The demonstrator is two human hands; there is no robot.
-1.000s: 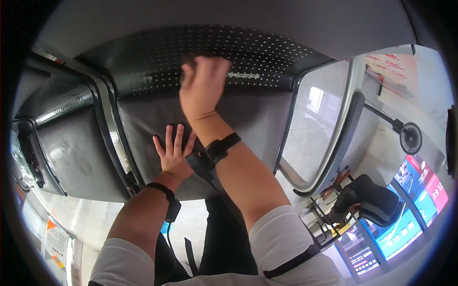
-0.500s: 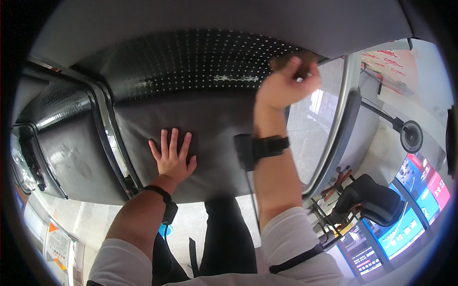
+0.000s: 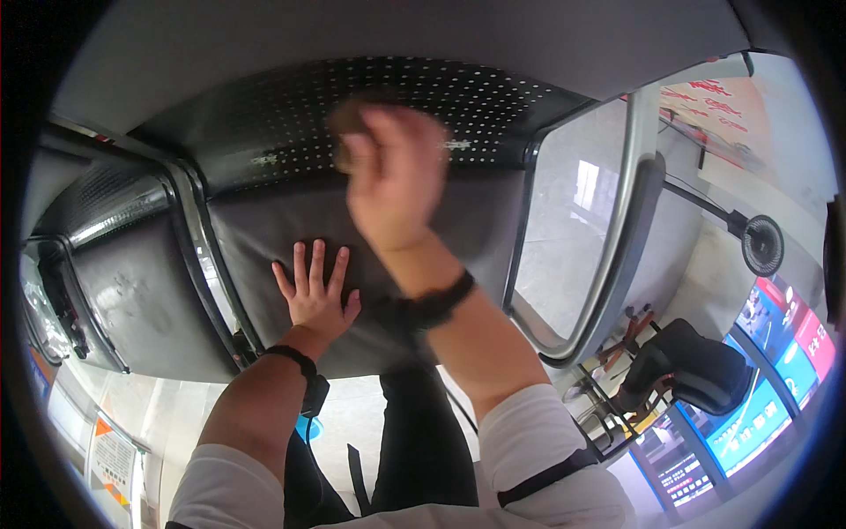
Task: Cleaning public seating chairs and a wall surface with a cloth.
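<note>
My left hand (image 3: 313, 291) lies open with fingers spread on the dark padded seat (image 3: 238, 264) of a metal-framed bench. My right hand (image 3: 392, 172), blurred by motion, is curled round a dark brown thing (image 3: 346, 119) that I cannot make out clearly. It is over the black, dotted backrest panel (image 3: 480, 97), above the seat cushion; whether it touches the panel I cannot tell. A pale mark (image 3: 456, 145) shows on that panel, partly hidden behind my right hand. Dark bands with small boxes are strapped on both my wrists.
A second padded seat (image 3: 141, 291) adjoins at left. A curved metal armrest (image 3: 608, 273) borders the right side. Beyond it stand a small fan (image 3: 762, 245), a black chair (image 3: 696, 361) and bright screens (image 3: 749, 428). Pale floor tiles (image 3: 348, 414) show below.
My right hand swept right to the panel's right end, then moved back left to its middle, still holding the dark thing. My left hand stays spread on the seat.
</note>
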